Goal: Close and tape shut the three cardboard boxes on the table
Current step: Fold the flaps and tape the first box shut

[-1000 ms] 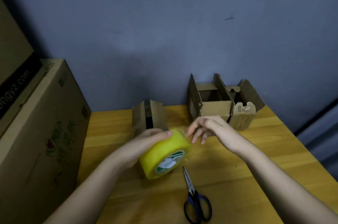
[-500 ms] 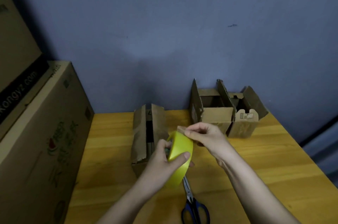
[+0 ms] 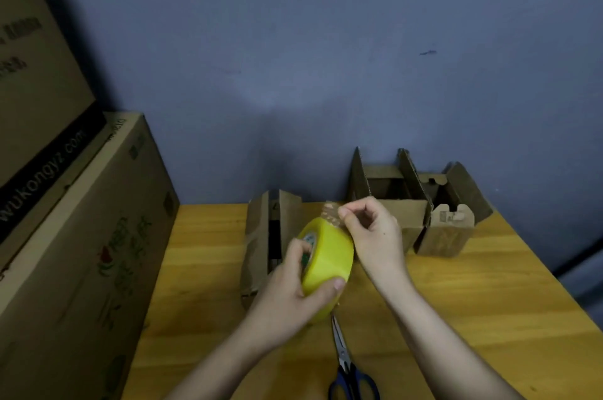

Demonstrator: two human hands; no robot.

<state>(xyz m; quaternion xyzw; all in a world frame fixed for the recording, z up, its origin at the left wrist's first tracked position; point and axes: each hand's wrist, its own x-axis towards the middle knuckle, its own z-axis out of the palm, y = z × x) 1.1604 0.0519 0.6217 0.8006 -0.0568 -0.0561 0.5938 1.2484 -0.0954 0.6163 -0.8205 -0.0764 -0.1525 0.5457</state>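
1. Head view, change: two hands are on the yellow tape roll now. Your left hand grips it upright, where a second ago it lay tilted. Your right hand has gone from loose fingers to pinching the peeled tape end. Judgement: tape is started, no box sealed yet.
2. Head view, surroundings: the near box, flaps ajar, sits just behind the roll. Two open boxes stand at back right of the table. Scissors lie under your wrists. Large cartons crowd the left edge.
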